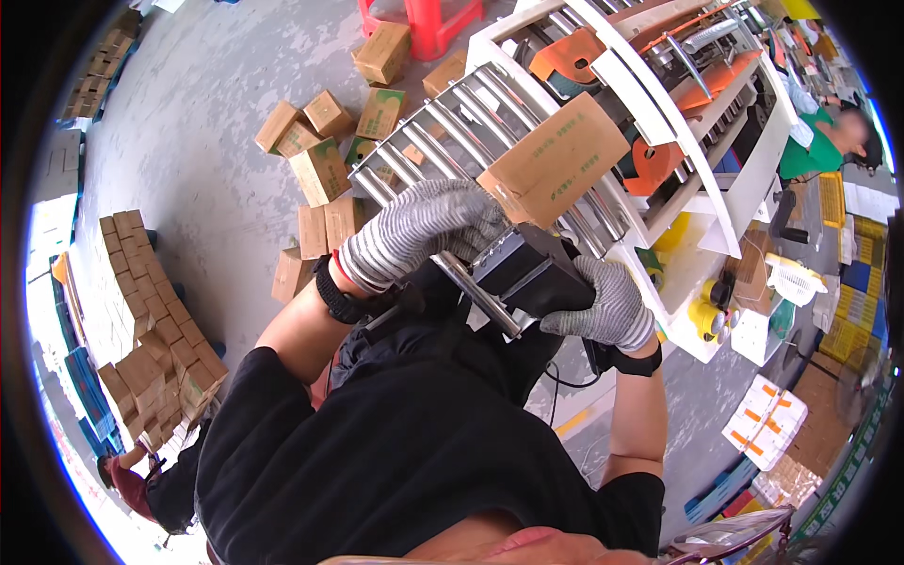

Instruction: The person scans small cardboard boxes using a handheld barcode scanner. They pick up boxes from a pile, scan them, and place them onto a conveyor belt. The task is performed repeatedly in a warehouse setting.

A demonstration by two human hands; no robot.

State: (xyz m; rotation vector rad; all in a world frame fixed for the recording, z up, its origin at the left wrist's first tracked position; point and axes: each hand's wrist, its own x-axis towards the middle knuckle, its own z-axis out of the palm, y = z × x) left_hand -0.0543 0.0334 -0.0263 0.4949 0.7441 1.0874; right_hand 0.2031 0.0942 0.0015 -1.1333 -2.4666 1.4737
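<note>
My left hand (424, 229), in a grey-and-white striped knit glove, is at the near end of a sealed cardboard carton (554, 166). Its fingers are bent and slightly blurred, so a firm grip cannot be made out. The carton bears green print and rests tilted across the steel rollers (452, 159) of a conveyor. In a matching glove, my right hand (607, 304) grips the right side of a black boxy handheld device (533, 272). That device is close against the carton's near end; whether they touch is hidden. A loose-looking end roller (480, 293) lies in front of my body.
A white-framed carton sealing machine (635, 106) with orange parts adjoins the rollers. Several cartons (321, 169) lie on the floor to the left, near a red plastic stool (427, 28). Stacked cartons (159, 311) stand far left, beside a person (134, 487). Another person (812, 148) is far right.
</note>
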